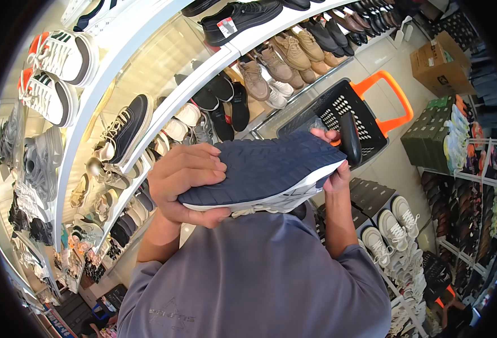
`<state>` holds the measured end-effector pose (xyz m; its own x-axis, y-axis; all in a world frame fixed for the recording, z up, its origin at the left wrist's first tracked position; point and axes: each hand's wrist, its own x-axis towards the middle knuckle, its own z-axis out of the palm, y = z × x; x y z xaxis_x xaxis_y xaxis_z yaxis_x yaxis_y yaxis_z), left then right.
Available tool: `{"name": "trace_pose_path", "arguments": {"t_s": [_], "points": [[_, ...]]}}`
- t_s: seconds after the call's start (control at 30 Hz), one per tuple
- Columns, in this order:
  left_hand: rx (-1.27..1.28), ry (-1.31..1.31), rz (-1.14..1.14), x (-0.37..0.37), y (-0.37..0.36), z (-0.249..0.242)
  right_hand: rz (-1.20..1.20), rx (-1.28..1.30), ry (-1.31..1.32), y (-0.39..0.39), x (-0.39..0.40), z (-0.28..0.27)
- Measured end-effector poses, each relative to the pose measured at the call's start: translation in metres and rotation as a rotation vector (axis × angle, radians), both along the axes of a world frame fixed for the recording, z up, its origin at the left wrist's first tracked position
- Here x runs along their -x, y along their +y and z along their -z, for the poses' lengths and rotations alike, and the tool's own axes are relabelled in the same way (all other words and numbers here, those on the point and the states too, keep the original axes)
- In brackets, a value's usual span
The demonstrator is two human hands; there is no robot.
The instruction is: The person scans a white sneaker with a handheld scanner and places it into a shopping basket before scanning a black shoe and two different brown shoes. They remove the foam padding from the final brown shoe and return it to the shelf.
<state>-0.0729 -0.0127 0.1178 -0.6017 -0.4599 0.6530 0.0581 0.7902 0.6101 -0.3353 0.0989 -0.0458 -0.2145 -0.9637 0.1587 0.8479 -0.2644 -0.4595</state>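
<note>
Between my two hands is a sneaker [265,169] turned so that its dark navy ridged sole faces me. A white midsole and part of a light upper show along its lower edge. My left hand [186,183] is wrapped around one end, fingers over the sole and thumb below on the upper side. At the other end my right hand [336,176] grips the sneaker, its fingers partly hidden behind it. Just beyond the right hand is a black rounded object [350,138], apparently by the basket.
A black shopping basket [366,132] with an orange handle [403,101] stands on the floor ahead. White shelves [203,70] with many shoes curve along the left. A cardboard box [440,62], stacked green boxes [428,127] and white sneakers [392,228] are at the right.
</note>
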Motion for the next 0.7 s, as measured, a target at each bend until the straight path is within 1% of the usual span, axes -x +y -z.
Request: {"name": "trace_pose_path", "arguments": {"t_s": [0.07, 0.13, 0.37, 0.43, 0.5, 0.53, 0.57, 0.6, 0.63, 0.67, 0.7], "points": [[0.007, 0.000, -0.007, 0.000, 0.000, -0.002, -0.007, -0.007, -0.002, 0.001, -0.002, -0.001], [0.014, 0.001, -0.019, 0.000, 0.000, -0.001, 0.052, -0.004, 0.009, 0.000, -0.008, -0.004], [-0.021, 0.014, -0.062, -0.001, -0.005, 0.004, 0.027, -0.052, 0.040, -0.002, -0.005, 0.003], [-0.031, 0.009, -0.069, -0.002, -0.009, 0.007, 0.076, -0.055, 0.068, -0.004, -0.005, 0.005], [-0.166, -0.031, -0.068, -0.007, -0.015, 0.015, 0.097, -0.086, 0.113, -0.008, -0.001, -0.001], [-0.165, -0.032, -0.064, -0.009, -0.015, 0.019, 0.123, -0.117, 0.157, -0.010, 0.001, -0.007], [-0.291, -0.091, -0.096, -0.012, -0.014, 0.022, 0.230, -0.134, 0.205, -0.012, 0.000, -0.014], [-0.416, -0.150, -0.127, -0.014, -0.013, 0.027, 0.197, -0.172, 0.237, -0.012, 0.004, -0.019], [-0.537, -0.182, -0.074, -0.017, -0.013, 0.034, 0.187, -0.212, 0.270, -0.013, 0.009, -0.018], [-0.540, -0.183, -0.071, -0.019, -0.010, 0.043, 0.174, -0.254, 0.303, -0.015, 0.012, -0.017], [-0.655, -0.223, -0.079, -0.021, -0.006, 0.051, 0.209, -0.243, 0.301, -0.018, 0.010, -0.024]]}}
